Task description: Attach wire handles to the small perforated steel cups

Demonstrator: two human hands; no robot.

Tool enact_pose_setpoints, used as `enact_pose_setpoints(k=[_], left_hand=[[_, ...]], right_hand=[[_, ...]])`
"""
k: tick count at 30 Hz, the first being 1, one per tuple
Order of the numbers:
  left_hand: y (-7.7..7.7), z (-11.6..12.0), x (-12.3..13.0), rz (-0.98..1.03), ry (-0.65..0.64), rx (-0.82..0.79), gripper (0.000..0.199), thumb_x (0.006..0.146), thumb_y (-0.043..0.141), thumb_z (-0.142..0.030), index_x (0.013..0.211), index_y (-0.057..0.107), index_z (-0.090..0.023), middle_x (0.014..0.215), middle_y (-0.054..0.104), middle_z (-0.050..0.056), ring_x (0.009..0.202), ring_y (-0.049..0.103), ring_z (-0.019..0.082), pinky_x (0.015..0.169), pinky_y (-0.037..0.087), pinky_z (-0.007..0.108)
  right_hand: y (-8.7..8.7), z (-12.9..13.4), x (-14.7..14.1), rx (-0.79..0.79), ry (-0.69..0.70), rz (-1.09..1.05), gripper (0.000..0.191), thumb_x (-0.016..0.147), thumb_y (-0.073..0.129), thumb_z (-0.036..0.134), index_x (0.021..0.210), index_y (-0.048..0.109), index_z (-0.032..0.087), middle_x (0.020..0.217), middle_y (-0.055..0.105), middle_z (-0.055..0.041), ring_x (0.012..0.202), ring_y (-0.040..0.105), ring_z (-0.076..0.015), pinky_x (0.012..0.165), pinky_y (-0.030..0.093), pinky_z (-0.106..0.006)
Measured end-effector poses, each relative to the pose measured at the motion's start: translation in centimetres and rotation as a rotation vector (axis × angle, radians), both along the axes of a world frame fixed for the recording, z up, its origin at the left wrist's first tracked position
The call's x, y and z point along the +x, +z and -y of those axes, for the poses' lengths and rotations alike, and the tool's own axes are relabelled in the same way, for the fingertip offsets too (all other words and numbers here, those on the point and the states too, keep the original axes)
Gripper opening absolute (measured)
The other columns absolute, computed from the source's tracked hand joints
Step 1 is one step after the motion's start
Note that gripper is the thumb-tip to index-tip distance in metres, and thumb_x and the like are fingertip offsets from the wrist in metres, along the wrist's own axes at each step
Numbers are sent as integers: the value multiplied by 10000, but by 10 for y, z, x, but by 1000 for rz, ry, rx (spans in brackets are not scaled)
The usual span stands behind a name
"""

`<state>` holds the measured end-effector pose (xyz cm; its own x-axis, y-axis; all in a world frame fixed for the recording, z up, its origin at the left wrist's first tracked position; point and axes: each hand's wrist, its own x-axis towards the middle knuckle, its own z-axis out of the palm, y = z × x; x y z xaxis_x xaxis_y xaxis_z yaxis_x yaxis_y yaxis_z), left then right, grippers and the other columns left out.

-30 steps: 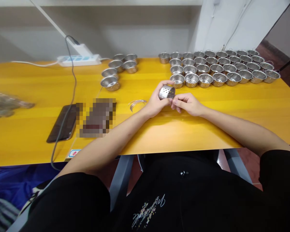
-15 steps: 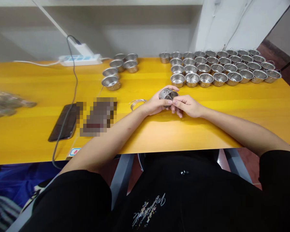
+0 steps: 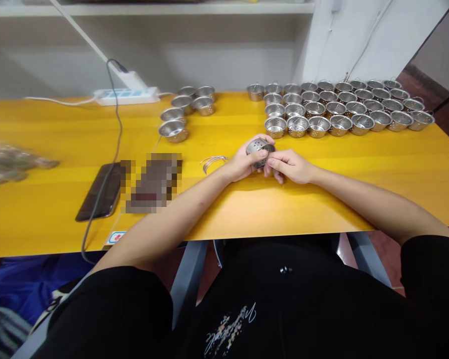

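Note:
A small perforated metal cup [image 3: 255, 146] is held above the yellow table, with the fingers of my left hand [image 3: 243, 162] wrapped round it and the thumb across its side. My right hand [image 3: 294, 165] is pinched at the cup's right edge; whatever is between its fingertips is too small to make out. Several thin bent wires [image 3: 214, 160] lie on the table just left of my left hand. Beyond my hands stand rows of similar metal cups [image 3: 319, 126], many with wire across the top.
More metal cups [image 3: 173, 131] stand at the back, left of centre. A power strip [image 3: 127, 96] lies against the wall, its dark cable running over a phone [image 3: 99, 192]. Beside it is a blurred-out item [image 3: 155, 182]. Plastic-wrapped things [image 3: 11, 162] lie far left.
In my left hand the cup has turned slightly, showing more of its perforated side, and my left thumb has shifted onto it. My right hand has barely moved.

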<state>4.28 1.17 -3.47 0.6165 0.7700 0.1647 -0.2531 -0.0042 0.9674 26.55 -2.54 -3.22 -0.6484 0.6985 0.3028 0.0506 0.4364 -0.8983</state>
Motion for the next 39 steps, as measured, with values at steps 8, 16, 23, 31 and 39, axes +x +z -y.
enact_pose_setpoints(k=[8,16,23,31,39], left_hand=[[0,1,0,-30,20,69,836,711,1098,-728,1213,615,-265,944,729,-15,566,687,130,486,505,245],[-5,-1,1,-46,67,165,777,744,1089,-706,1189,648,-247,1104,796,49,705,713,136,577,571,238],[-9,-2,1,-54,65,190,751,771,1079,-682,1214,651,-252,1113,803,47,660,707,133,550,559,250],[-13,-5,1,-22,57,202,737,792,1095,-648,1225,660,-240,1110,819,46,658,721,121,552,573,218],[-21,-12,1,45,28,221,683,827,1105,-556,1240,681,-216,1125,841,53,678,755,116,566,586,182]], right_hand=[[2,-1,1,51,-11,71,548,1209,586,653,977,753,185,614,696,32,568,656,-139,682,540,-261],[-2,-5,2,-5,-20,54,479,1175,652,525,876,775,171,620,731,5,533,664,-133,590,526,-237],[-3,-6,2,-40,-39,61,412,1140,665,411,833,788,166,597,749,-2,497,679,-129,567,543,-223],[4,-5,2,-16,-31,77,390,1119,646,352,811,800,170,597,767,-8,501,707,-144,545,547,-213],[5,-5,0,-26,-41,76,392,1115,644,358,829,821,158,601,764,-14,504,712,-140,553,554,-208]])
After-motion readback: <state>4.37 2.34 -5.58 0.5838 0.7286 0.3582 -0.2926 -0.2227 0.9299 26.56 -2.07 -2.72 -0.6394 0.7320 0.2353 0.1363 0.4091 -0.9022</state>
